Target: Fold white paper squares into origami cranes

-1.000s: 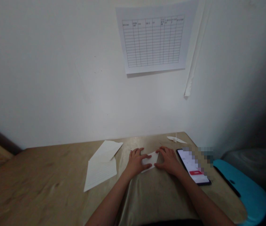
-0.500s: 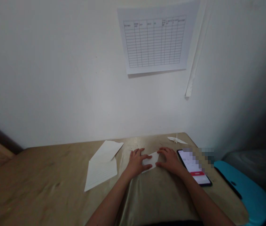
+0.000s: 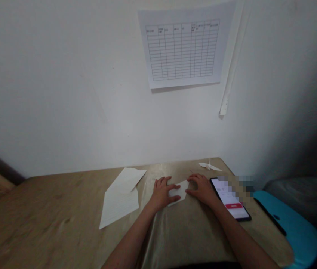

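A small white piece of paper (image 3: 178,193), apparently folded, lies on the table between my hands. My left hand (image 3: 162,193) holds its left side, thumb and index finger spread on the sheet and the other fingers resting on the tabletop. At the right edge, my right hand (image 3: 202,187) holds the paper with thumb and index fingertips at two separate spots. Part of the paper's left end is hidden under my left hand. Farther left lie a ruled sheet of paper (image 3: 120,208) and another white sheet (image 3: 126,179), overlapping or joined; I cannot tell which.
A phone with a lit screen (image 3: 233,203) lies right of my right hand. Behind it is a torn paper scrap (image 3: 210,166). The brown table (image 3: 63,209) meets a white wall carrying a printed grid sheet (image 3: 183,48). A turquoise object (image 3: 293,228) stands beyond the right edge.
The whole view has shifted very slightly left. Both hands and the paper keep almost the same position.
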### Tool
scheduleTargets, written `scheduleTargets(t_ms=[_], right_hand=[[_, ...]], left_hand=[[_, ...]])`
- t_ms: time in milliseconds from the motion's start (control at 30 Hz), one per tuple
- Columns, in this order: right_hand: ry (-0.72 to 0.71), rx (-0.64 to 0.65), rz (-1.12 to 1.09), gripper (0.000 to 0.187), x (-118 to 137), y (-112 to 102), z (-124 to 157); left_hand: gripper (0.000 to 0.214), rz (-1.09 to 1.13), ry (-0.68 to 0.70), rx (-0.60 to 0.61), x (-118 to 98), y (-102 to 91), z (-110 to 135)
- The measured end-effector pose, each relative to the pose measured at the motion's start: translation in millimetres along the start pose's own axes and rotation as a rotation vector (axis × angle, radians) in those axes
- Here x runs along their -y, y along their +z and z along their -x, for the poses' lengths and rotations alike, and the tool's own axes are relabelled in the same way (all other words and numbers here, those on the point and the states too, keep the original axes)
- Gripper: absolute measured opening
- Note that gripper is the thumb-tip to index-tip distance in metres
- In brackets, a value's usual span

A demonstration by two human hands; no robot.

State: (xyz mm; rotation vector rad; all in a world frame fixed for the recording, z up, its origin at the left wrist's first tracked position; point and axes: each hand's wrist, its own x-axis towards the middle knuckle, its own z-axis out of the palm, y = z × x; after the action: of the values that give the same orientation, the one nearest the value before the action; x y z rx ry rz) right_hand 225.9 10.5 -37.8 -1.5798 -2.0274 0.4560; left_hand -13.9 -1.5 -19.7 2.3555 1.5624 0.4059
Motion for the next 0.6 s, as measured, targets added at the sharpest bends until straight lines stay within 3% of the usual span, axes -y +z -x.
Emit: scheduleTargets(t_ms=[267,600], right_hand=[[0.011,-0.055,0.012,0.025,-2,1,-5],[0.085,-0.1,0.118,0.014,1,5,-13]], left_hand=[[0.048,-0.013,0.019,-0.008,2,2.0,-1],[0.049,-0.017,-0.001,0.0,1,1.9,-2]])
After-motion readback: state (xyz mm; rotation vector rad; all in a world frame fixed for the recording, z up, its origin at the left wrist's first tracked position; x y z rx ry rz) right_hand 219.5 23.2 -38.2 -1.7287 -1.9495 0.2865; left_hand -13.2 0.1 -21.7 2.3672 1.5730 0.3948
